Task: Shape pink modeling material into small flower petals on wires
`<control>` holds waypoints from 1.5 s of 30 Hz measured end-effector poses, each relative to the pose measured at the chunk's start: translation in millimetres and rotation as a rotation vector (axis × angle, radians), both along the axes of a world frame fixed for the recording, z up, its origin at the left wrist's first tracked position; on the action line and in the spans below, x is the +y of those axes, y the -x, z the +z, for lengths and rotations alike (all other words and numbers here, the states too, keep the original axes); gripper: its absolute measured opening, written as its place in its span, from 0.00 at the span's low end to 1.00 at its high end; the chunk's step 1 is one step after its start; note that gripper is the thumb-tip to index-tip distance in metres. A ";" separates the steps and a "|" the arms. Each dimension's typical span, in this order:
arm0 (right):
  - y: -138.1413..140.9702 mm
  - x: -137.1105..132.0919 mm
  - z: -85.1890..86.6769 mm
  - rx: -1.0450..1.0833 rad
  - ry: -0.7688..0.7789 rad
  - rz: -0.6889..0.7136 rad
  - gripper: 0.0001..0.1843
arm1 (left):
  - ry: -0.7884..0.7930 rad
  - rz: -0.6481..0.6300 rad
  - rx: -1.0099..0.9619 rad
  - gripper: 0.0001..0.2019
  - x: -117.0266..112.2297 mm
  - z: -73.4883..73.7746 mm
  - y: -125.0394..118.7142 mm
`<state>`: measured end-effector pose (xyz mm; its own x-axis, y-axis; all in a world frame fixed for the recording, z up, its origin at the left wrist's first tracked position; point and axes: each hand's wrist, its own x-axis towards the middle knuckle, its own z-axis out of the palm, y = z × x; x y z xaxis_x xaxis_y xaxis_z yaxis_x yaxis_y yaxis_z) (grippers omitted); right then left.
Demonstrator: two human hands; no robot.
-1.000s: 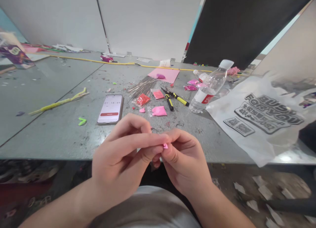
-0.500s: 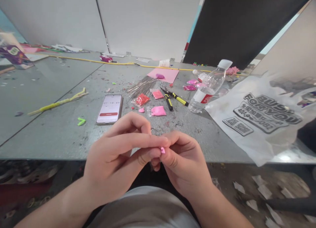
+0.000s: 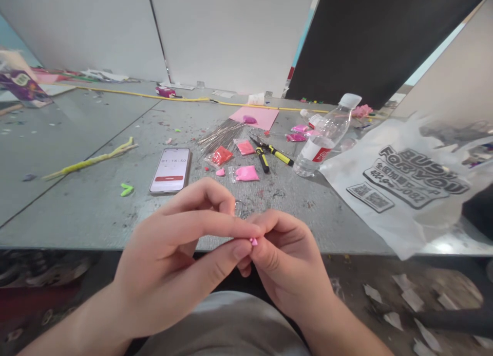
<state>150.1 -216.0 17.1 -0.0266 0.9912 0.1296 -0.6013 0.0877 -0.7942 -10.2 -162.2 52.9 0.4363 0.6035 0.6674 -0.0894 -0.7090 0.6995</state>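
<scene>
My left hand (image 3: 181, 253) and my right hand (image 3: 287, 258) meet at the near edge of the grey table (image 3: 96, 207), fingertips pinched together. Between them shows a tiny pink piece (image 3: 253, 241), gripped by both thumbs and forefingers. A thin wire loop (image 3: 239, 207) pokes up just behind the fingers. Most of the piece is hidden by my fingers.
On the table lie a phone (image 3: 171, 169) with a timer, small bags of pink (image 3: 246, 173) and red (image 3: 222, 155) pieces, yellow-handled pliers (image 3: 271, 154), a bundle of wires (image 3: 219, 135), a tilted plastic bottle (image 3: 325, 135), a white printed bag (image 3: 408, 184) and a yellow-green pipe cleaner (image 3: 88, 161).
Both hands have drifted slightly down and toward me, still pinched on the pink piece. Nothing on the table has moved.
</scene>
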 end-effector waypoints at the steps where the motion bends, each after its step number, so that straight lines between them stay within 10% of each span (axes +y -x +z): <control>1: 0.1 -0.3 -0.1 0.005 0.003 0.001 0.12 | 0.001 -0.003 0.000 0.11 -0.6 0.6 0.2; 45: -4.0 -1.2 7.4 -0.107 -0.065 -0.107 0.13 | 0.151 -0.108 -0.005 0.06 -7.8 5.7 1.2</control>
<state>154.1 -217.2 24.5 0.0614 0.9787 0.1961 -0.4978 0.2003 -0.8439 -11.3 -170.0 58.6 0.5010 0.6463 0.5756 -0.1636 -0.5824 0.7963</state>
